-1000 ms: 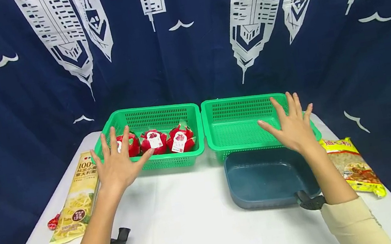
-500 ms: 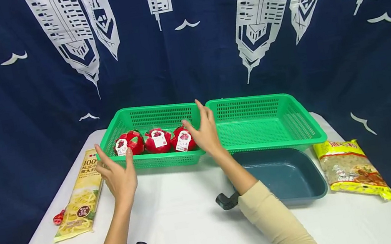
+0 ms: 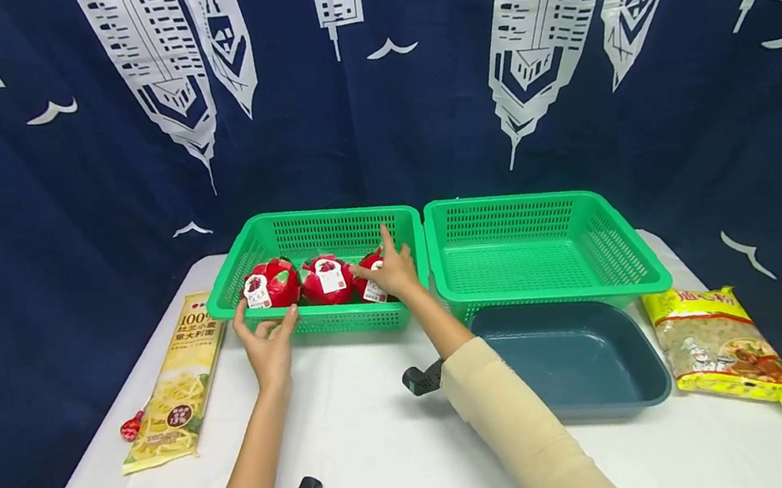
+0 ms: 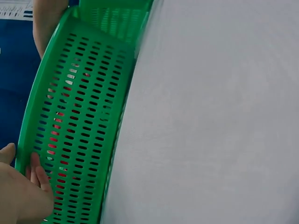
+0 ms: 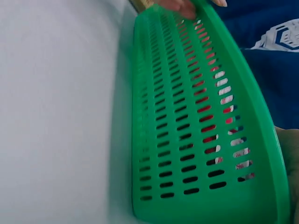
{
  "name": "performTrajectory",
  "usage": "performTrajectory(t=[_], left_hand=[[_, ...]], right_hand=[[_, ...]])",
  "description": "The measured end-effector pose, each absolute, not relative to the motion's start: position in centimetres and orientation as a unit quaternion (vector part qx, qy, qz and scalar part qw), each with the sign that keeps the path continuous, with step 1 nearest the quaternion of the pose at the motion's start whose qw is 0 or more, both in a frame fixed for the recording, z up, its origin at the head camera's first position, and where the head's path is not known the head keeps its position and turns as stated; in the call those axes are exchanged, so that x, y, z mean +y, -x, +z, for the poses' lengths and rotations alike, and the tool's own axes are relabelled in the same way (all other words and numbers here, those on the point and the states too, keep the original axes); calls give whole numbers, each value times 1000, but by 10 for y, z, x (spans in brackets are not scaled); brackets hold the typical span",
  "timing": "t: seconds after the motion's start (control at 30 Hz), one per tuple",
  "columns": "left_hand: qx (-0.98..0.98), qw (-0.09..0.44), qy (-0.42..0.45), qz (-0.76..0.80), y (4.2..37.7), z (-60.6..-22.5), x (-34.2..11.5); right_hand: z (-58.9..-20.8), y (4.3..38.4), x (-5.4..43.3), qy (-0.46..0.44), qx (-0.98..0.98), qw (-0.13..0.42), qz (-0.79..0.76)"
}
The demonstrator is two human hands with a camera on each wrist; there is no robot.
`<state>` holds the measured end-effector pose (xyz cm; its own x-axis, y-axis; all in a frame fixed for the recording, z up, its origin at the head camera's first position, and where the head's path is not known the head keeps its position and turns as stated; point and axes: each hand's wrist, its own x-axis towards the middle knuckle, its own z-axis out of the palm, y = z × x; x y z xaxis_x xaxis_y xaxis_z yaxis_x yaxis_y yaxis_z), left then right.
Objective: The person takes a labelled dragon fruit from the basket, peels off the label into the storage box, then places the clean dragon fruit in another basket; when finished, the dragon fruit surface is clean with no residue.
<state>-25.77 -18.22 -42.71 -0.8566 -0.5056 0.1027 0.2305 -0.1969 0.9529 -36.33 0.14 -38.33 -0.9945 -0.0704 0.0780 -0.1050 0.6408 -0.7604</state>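
Three red dragon fruits [image 3: 326,280] with white labels lie in a row in the left green basket [image 3: 342,320]. My left hand [image 3: 269,353] is at that basket's front left rim. In the left wrist view some of its fingers [image 4: 40,175] bend against the slotted outer wall, and another digit passes over the rim. My right hand [image 3: 396,275] reaches over the front right rim, its thumb side across the rightmost dragon fruit [image 3: 372,291] and its index finger pointing up. In the right wrist view the basket wall [image 5: 187,121] hides most of this hand.
A second green basket [image 3: 557,289] stands right of the first, with a dark blue tub [image 3: 575,356] before it. Yellow noodle packet [image 3: 177,386] and small red wrapped candy [image 3: 132,427] lie at left, a yellow-edged food bag [image 3: 725,350] at right. A blue printed curtain hangs behind.
My right hand has swept left from over the right basket and down into the left one. My left hand has lowered from above the basket to its front rim. The view has shifted slightly.
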Motion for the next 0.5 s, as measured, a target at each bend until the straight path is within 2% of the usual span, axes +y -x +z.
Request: performTrajectory(t=[0.2, 0.5], left_hand=[[-566, 265, -109, -773, 262, -432, -182], [-554, 279, -97, -779, 262, -433, -180]], right_hand=[[-385, 371, 0, -48, -935, -18, 350], [-382, 368, 0, -39, -947, -2, 319]])
